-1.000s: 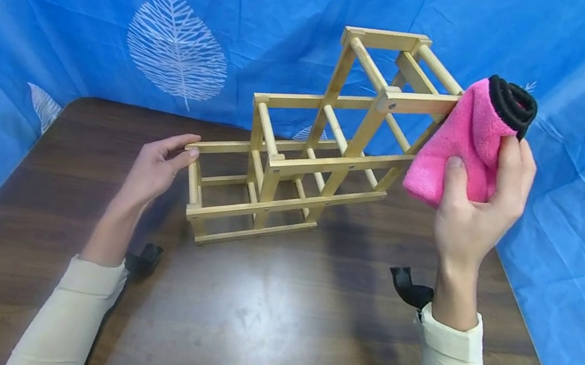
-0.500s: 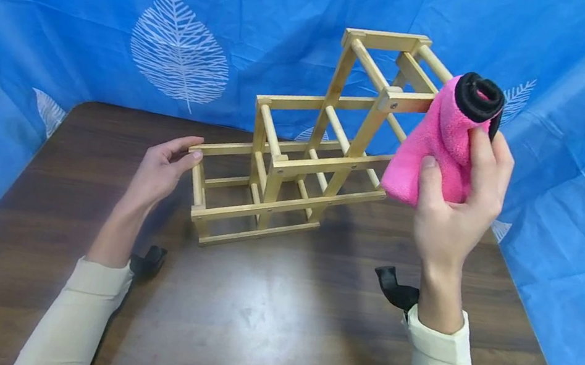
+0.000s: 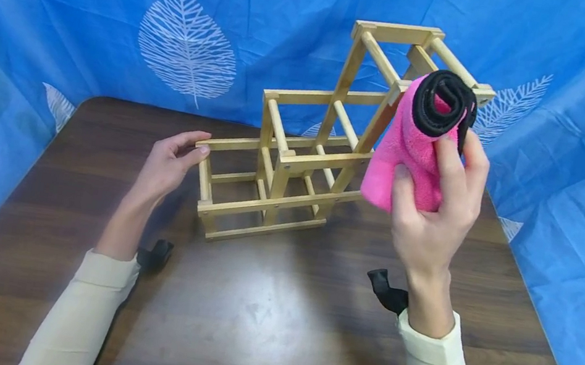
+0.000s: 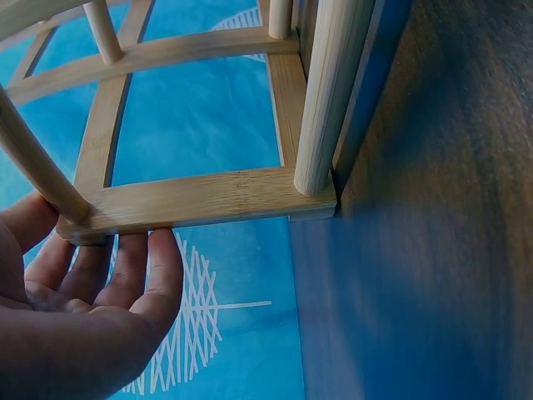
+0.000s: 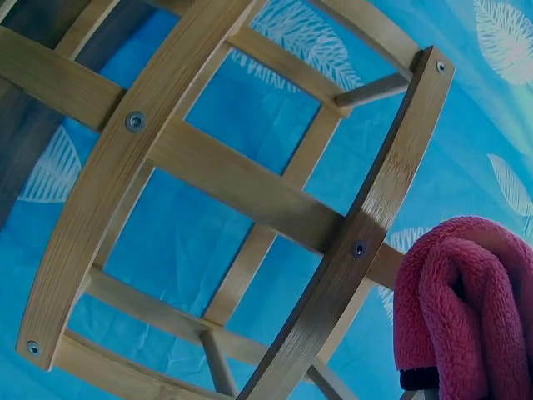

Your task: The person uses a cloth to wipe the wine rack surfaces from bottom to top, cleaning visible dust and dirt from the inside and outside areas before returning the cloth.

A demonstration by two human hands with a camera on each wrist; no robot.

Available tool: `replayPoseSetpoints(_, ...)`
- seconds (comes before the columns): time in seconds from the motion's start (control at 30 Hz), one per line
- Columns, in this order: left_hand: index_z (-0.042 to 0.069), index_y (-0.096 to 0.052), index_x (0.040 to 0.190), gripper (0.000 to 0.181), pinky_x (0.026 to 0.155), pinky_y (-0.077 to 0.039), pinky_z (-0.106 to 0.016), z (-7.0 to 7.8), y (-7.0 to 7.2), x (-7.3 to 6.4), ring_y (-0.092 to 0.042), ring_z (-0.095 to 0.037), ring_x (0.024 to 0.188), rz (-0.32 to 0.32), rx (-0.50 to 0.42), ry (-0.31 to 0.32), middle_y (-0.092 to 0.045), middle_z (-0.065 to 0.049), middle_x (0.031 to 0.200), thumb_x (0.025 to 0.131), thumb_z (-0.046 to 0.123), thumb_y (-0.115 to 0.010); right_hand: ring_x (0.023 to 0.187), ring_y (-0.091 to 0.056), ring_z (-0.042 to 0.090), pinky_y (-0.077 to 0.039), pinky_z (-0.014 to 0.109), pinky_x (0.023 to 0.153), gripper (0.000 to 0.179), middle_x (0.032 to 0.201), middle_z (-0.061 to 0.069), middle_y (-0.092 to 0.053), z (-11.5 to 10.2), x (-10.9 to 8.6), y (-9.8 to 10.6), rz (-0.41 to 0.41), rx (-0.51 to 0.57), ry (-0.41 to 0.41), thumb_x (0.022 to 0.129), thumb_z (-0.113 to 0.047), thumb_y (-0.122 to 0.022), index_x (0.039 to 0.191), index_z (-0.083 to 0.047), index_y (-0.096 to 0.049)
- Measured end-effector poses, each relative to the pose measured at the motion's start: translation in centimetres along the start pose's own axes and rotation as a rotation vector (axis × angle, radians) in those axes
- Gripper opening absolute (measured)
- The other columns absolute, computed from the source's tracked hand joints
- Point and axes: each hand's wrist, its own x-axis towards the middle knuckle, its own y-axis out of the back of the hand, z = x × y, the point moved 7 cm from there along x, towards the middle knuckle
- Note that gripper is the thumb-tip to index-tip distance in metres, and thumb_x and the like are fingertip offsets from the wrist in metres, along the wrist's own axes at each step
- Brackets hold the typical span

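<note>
A stepped wooden rack point(image 3: 323, 161) of pale slats and round dowels stands tilted a little over the table's far half. My left hand point(image 3: 167, 164) holds its low left corner, thumb on top. In the left wrist view the left fingers point(image 4: 162, 267) lie against the end slat point(image 4: 200, 198). My right hand point(image 3: 431, 236) grips a folded pink plush cloth point(image 3: 407, 145) with a rolled black edge. That cloth overlaps the front upright beneath the rack's top tier in the head view. In the right wrist view the cloth point(image 5: 466, 304) is beside the slats point(image 5: 241, 183); the right hand is hidden there.
The dark brown wooden table point(image 3: 253, 302) reflects a bright patch of light near the front. Blue sheeting point(image 3: 293, 14) with white leaf prints hangs behind and at both sides. Black straps point(image 3: 388, 292) stick out near both wrists.
My right hand has carried the cloth leftward across the top tier's front, from its right end toward the front upright. The left hand keeps its hold on the corner.
</note>
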Motion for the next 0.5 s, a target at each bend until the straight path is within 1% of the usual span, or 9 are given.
replayPoseSetpoints(0.13,0.008,-0.054,0.141,0.044,0.103,-0.04,-0.047,-0.1,0.1,0.0,-0.046,-0.028,0.127,0.005,-0.002,0.003,-0.051,-0.013,0.142,0.102,0.027,-0.057,0.12,-0.05,0.032,-0.048,0.046,0.095,0.039,0.129,0.014,-0.056,-0.5,-0.2,-0.6,-0.037,0.012,0.04,0.083,-0.011,-0.064,0.121,0.0,-0.066)
replayPoseSetpoints(0.23,0.006,-0.054,0.14,0.043,0.105,-0.039,-0.047,-0.1,0.0,0.0,-0.044,-0.028,0.13,0.007,-0.009,-0.001,-0.051,-0.013,0.143,0.102,0.026,-0.057,0.12,-0.05,0.032,-0.048,0.046,0.095,0.039,0.129,0.015,-0.056,-0.8,-0.2,-0.7,-0.042,0.009,0.05,0.084,-0.01,-0.064,0.121,0.0,-0.066)
replayPoseSetpoints(0.37,0.005,-0.055,0.14,0.043,0.105,-0.039,-0.046,-0.1,0.0,0.1,-0.045,-0.027,0.129,0.012,-0.013,-0.008,-0.052,-0.014,0.142,0.102,0.025,-0.057,0.119,-0.051,0.03,-0.048,0.045,0.095,0.04,0.128,0.014,-0.057,-0.8,-0.1,-0.2,-0.02,-0.027,0.031,0.083,-0.009,-0.067,0.121,0.001,-0.066)
replayPoseSetpoints(0.5,0.005,-0.055,0.14,0.042,0.105,-0.04,-0.046,-0.1,0.0,0.1,-0.045,-0.027,0.128,0.012,-0.014,-0.012,-0.052,-0.014,0.141,0.102,0.024,-0.057,0.118,-0.052,0.027,-0.048,0.041,0.094,0.043,0.127,0.01,-0.059,-0.5,0.2,0.7,0.0,-0.056,-0.024,0.081,-0.015,-0.069,0.121,0.003,-0.066)
